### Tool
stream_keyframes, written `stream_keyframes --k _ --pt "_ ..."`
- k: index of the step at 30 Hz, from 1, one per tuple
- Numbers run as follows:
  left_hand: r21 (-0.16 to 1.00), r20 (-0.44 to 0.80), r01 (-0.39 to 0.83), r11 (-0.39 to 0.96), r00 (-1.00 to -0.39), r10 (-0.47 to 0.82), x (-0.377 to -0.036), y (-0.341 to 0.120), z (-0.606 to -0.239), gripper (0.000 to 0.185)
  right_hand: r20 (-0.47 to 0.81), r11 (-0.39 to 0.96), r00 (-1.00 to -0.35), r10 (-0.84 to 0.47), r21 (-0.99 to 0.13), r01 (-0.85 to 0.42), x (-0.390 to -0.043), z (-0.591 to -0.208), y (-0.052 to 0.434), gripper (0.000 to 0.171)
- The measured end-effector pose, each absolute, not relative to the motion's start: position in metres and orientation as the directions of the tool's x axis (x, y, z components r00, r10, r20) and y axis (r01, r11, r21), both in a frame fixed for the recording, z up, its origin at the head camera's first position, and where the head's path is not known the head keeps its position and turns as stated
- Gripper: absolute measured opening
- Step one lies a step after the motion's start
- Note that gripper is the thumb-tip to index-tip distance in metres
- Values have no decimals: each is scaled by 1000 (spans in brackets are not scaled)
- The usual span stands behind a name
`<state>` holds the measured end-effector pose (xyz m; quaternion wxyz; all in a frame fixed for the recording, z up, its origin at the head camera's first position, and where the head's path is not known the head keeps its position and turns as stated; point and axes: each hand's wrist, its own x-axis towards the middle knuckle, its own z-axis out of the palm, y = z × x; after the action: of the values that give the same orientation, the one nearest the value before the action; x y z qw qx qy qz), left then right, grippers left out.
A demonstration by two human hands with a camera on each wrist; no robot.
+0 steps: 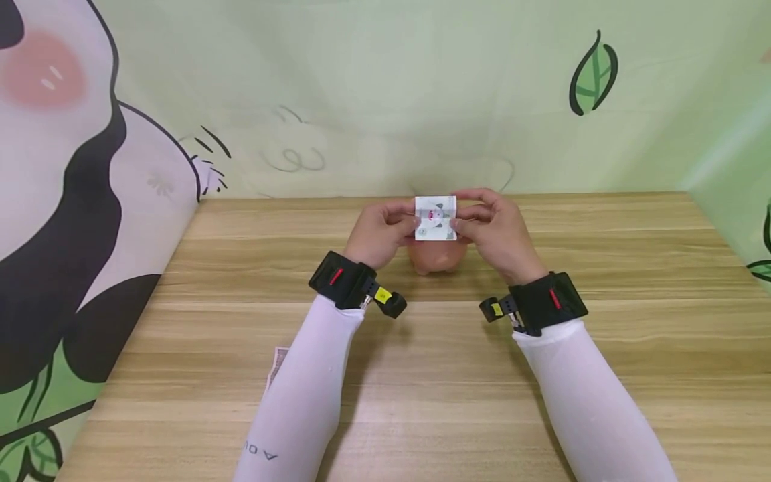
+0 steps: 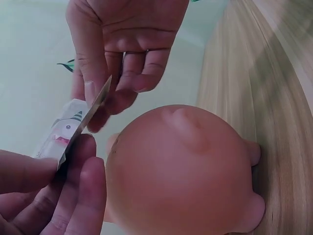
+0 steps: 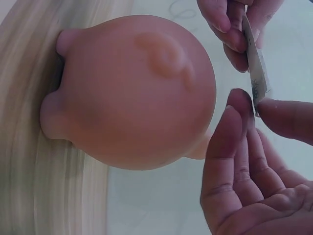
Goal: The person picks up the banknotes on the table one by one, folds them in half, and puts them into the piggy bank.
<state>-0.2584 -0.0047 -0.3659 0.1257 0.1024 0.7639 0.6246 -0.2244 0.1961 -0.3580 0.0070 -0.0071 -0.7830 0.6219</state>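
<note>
A small folded banknote [image 1: 436,227], pale with a cartoon print, is held up between both hands. My left hand [image 1: 381,231] pinches its left edge between thumb and fingers. On the opposite edge, my right hand [image 1: 501,233] pinches it the same way. Just below and behind the note stands a round pink piggy bank [image 1: 438,258], its top hidden by the note in the head view. The wrist views show the piggy bank's curly tail [image 2: 183,128] and stubby feet [image 3: 55,115] on the table; neither hand touches it.
Partly under the left forearm, a pinkish paper note [image 1: 278,361] lies on the wooden table [image 1: 434,375]. Behind the table's far edge rises a pale green wall [image 1: 385,80] with leaf and panda drawings.
</note>
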Motion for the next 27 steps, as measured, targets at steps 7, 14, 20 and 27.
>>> stream_keyframes --k 7,14,20,27 --pt "984 -40 15 176 -951 308 -259 -5 -366 31 -32 259 -999 25 -965 38 -224 -356 195 32" --pt "987 -37 13 158 -949 314 -259 -5 -367 30 -33 265 -999 39 -963 43 -223 -356 194 29" --pt "989 -25 22 146 -949 313 -259 -4 -367 29 -24 269 -999 40 -963 34 -222 -355 194 28" --pt "989 -31 17 149 -950 310 -259 -4 -366 29 -16 267 -999 42 -963 27 -223 -357 194 28"
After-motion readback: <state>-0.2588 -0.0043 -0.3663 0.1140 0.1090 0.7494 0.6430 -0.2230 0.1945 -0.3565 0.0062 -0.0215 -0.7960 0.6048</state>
